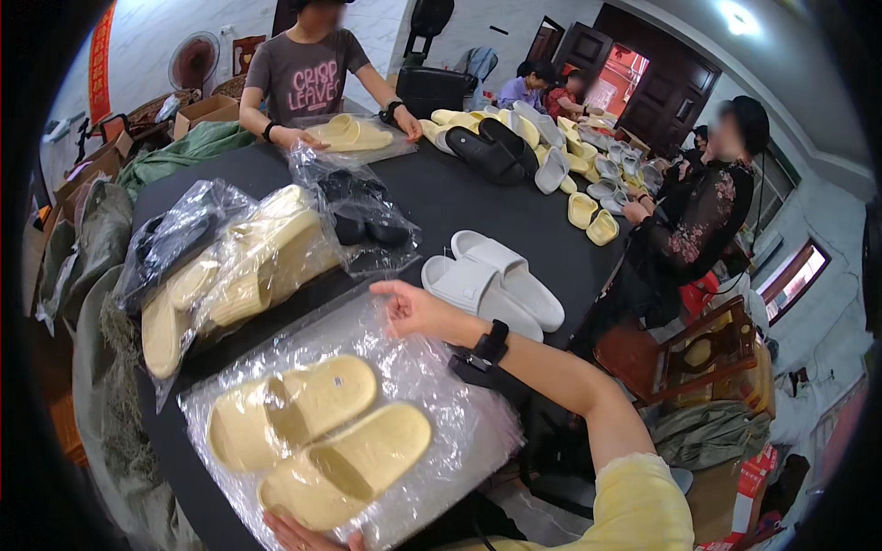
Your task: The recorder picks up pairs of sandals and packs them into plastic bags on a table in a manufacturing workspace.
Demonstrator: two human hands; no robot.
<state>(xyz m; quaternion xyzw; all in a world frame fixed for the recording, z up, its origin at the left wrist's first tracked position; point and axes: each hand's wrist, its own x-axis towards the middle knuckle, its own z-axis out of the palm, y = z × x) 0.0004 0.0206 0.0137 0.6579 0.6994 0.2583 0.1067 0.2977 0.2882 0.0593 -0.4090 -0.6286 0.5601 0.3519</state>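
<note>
A pair of pale yellow slide slippers (pixel 319 439) lies side by side inside a clear plastic bag (pixel 459 413) on the dark table in front of me. My right hand (pixel 424 313), with a black band on its wrist, is at the bag's far edge. Its index finger sticks out to the left while the other fingers curl at the film. At the lower edge of the view, my left hand (pixel 312 535) rests against the bag beside the nearer slipper's toe. Its fingers are apart, and the palm is cut off. A grey pair of slides (pixel 491 286) sits unbagged beyond my right wrist.
Bagged yellow slippers (pixel 266 248) and bagged black slippers (pixel 367 220) lie at the far left of the black table (pixel 432 207). A heap of loose slippers (pixel 551 151) covers the far end. Co-workers handle slippers across and to the right. A wooden chair (pixel 698 354) stands at right.
</note>
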